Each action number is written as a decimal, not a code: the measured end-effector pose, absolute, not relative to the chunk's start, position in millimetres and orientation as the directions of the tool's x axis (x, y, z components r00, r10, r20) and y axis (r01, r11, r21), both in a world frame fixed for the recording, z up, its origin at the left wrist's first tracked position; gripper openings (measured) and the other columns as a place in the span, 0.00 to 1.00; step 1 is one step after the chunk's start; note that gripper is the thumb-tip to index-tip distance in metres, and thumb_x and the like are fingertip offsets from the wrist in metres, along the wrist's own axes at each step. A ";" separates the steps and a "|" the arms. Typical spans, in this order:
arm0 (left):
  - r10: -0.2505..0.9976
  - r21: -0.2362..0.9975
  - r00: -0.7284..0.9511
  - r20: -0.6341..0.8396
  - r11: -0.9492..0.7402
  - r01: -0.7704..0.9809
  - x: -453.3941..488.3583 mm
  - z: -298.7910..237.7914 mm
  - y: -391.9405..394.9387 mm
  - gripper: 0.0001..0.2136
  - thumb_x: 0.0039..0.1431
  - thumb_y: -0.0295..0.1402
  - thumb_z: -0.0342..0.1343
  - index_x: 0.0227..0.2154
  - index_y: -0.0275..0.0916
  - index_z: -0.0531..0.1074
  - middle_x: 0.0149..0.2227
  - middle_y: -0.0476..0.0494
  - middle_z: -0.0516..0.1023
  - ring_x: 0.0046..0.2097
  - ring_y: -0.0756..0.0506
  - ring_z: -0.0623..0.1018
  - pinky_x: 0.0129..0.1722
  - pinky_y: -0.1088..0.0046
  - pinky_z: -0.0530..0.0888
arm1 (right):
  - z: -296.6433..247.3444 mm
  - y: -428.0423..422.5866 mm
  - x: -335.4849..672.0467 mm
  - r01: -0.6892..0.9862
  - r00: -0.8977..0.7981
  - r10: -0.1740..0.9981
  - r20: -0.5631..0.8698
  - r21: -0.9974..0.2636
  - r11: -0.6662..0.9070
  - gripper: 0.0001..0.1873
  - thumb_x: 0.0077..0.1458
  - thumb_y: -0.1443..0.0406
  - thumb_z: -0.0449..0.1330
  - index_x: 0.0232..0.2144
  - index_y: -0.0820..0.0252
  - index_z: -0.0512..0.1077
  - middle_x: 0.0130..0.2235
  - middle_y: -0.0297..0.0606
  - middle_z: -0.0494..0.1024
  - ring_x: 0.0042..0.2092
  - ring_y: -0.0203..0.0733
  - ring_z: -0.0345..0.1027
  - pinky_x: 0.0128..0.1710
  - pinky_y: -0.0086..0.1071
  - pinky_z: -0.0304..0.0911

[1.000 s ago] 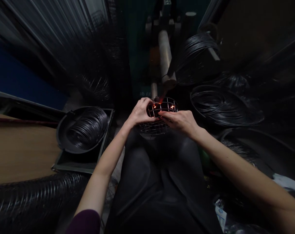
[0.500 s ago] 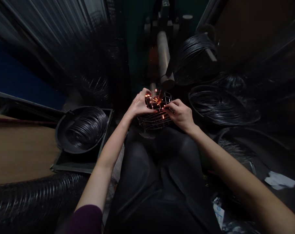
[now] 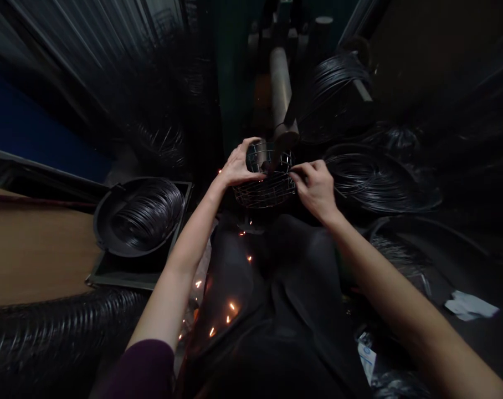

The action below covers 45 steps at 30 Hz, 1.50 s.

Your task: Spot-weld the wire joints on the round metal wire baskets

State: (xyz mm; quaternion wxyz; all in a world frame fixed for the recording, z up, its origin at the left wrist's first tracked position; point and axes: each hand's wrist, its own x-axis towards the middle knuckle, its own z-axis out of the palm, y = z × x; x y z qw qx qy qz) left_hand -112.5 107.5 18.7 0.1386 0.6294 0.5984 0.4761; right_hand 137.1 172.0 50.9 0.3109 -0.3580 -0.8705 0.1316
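A round wire basket (image 3: 263, 195) of thin metal rods hangs above my knees, below the cylindrical arm (image 3: 281, 83) of a welding machine. The electrode tip reaches down into the basket. My left hand (image 3: 238, 165) grips the basket's left side, thumb along the near rim and fingers on the far side. My right hand (image 3: 316, 185) pinches at the right rim with thumb and forefinger; whether a loose wire is in that pinch is too small to tell. Orange sparks (image 3: 232, 306) fall over my dark trousers.
At the left, a black bowl (image 3: 104, 244) of wire rings sits on a green-edged stand. Wire coils (image 3: 368, 172) lie at the right, with a dark basin (image 3: 455, 244) holding short wires and a white scrap (image 3: 471, 306). A ribbed stack of wire rings (image 3: 60, 321) lies lower left.
The bright sparks at the electrode have died down, and sparks now scatter lower over my lap. The basket and my left hand have shifted slightly upward; my right hand has moved a little right.
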 end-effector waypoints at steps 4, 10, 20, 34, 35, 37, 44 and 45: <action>0.907 0.851 -0.250 0.339 -0.182 0.492 -126.3 -22.5 75.8 0.58 0.31 0.51 0.75 0.65 0.44 0.49 0.69 0.31 0.52 0.70 0.28 0.55 0.68 0.44 0.56 | 63.7 147.8 202.1 0.543 -0.598 0.745 0.298 -0.533 0.649 0.28 0.67 0.52 0.40 0.40 0.58 0.77 0.43 0.47 0.75 0.46 0.48 0.70 0.50 0.42 0.66; 0.888 0.966 -0.420 0.189 -0.091 0.241 -119.6 -74.4 47.1 0.61 0.29 0.55 0.73 0.64 0.42 0.44 0.63 0.26 0.59 0.66 0.30 0.64 0.64 0.43 0.62 | 6.1 121.9 286.5 0.646 -0.718 0.651 -0.248 -0.586 0.489 0.31 0.60 0.41 0.44 0.35 0.54 0.75 0.38 0.44 0.81 0.41 0.50 0.76 0.44 0.42 0.71; 0.865 0.819 -0.299 0.404 -0.195 0.540 -91.0 -3.9 1.5 0.40 0.38 0.45 0.73 0.54 0.43 0.59 0.56 0.38 0.67 0.59 0.38 0.71 0.62 0.60 0.68 | -45.2 126.8 296.8 0.556 -0.829 0.425 -0.363 -0.603 0.571 0.23 0.57 0.49 0.52 0.43 0.54 0.78 0.46 0.42 0.81 0.48 0.51 0.77 0.50 0.41 0.71; 0.961 0.452 -0.101 0.259 -0.028 0.891 -37.7 40.5 8.1 0.31 0.43 0.37 0.71 0.52 0.42 0.70 0.62 0.33 0.65 0.65 0.32 0.66 0.67 0.38 0.54 | 60.3 125.7 190.0 0.482 -0.787 0.548 -0.284 -0.838 0.258 0.29 0.47 0.44 0.65 0.37 0.63 0.79 0.30 0.38 0.77 0.23 0.32 0.61 0.22 0.28 0.56; 0.964 0.433 -0.084 0.252 -0.034 0.901 -35.1 41.9 9.3 0.30 0.43 0.37 0.71 0.52 0.43 0.70 0.62 0.33 0.65 0.65 0.32 0.65 0.67 0.37 0.52 | 63.0 130.4 179.8 0.491 -0.796 0.544 -0.266 -0.809 0.323 0.27 0.50 0.45 0.64 0.36 0.63 0.79 0.30 0.38 0.78 0.24 0.33 0.63 0.24 0.28 0.57; 0.966 0.410 -0.068 0.250 -0.042 0.911 -32.2 43.3 10.5 0.30 0.44 0.38 0.70 0.52 0.44 0.71 0.62 0.34 0.65 0.65 0.32 0.65 0.68 0.37 0.50 | 63.9 135.3 165.5 0.504 -0.809 0.570 -0.147 -0.672 0.543 0.20 0.55 0.50 0.61 0.36 0.61 0.80 0.31 0.39 0.80 0.28 0.36 0.69 0.28 0.28 0.59; 0.961 0.463 -0.125 0.248 -0.004 0.886 -39.7 32.5 8.4 0.31 0.42 0.39 0.71 0.52 0.45 0.72 0.62 0.36 0.65 0.65 0.33 0.66 0.68 0.39 0.51 | 68.7 117.0 154.3 0.376 -0.923 0.378 -0.079 0.039 0.926 0.22 0.65 0.56 0.53 0.57 0.55 0.73 0.51 0.41 0.79 0.42 0.46 0.77 0.28 0.31 0.58; 0.958 0.474 -0.134 0.252 -0.001 0.881 -41.0 30.2 8.6 0.31 0.42 0.39 0.71 0.52 0.45 0.72 0.62 0.36 0.66 0.65 0.34 0.66 0.68 0.39 0.51 | 70.8 115.8 153.4 0.344 -0.933 0.349 -0.094 0.063 0.937 0.23 0.65 0.57 0.54 0.59 0.56 0.70 0.53 0.41 0.78 0.43 0.46 0.77 0.28 0.31 0.59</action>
